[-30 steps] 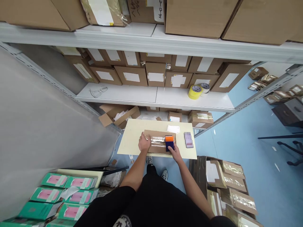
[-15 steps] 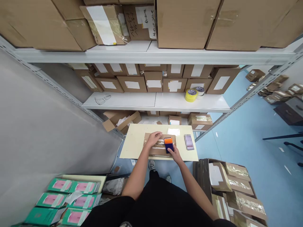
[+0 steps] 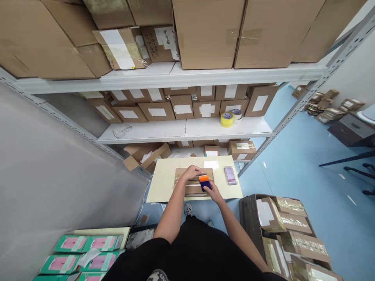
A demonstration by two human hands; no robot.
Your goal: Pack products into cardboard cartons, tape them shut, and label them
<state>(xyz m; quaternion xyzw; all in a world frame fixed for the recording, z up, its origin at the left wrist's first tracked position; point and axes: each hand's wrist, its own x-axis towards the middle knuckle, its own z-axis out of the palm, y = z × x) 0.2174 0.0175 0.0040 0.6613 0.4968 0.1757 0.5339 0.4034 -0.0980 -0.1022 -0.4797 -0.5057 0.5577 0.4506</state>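
A taped cardboard box (image 3: 193, 190) lies on the cream table (image 3: 159, 183) in front of me. My right hand (image 3: 213, 192) is closed round the lower end of a dark blue and orange tape dispenser (image 3: 205, 183), held over the right part of the box. My left hand (image 3: 191, 172) is above the box's far side, its bent fingertips close to the dispenser's orange top. Those fingers are pressed together; whether a tape end is between them is too small to see. Shiny clear tape runs across the box.
Right of the box lie a white paper (image 3: 211, 164) and a blurred purple stack (image 3: 230, 176). Yellow tape rolls (image 3: 227, 120) sit on the shelf (image 3: 164, 130) ahead. An open carton (image 3: 148, 156) stands behind the table, a bin of parcels (image 3: 252, 226) at right, green boxes (image 3: 68, 244) at left.
My left hand has moved right, to the top of the tape dispenser, which now tilts slightly. The whole view has shifted a little with my head.
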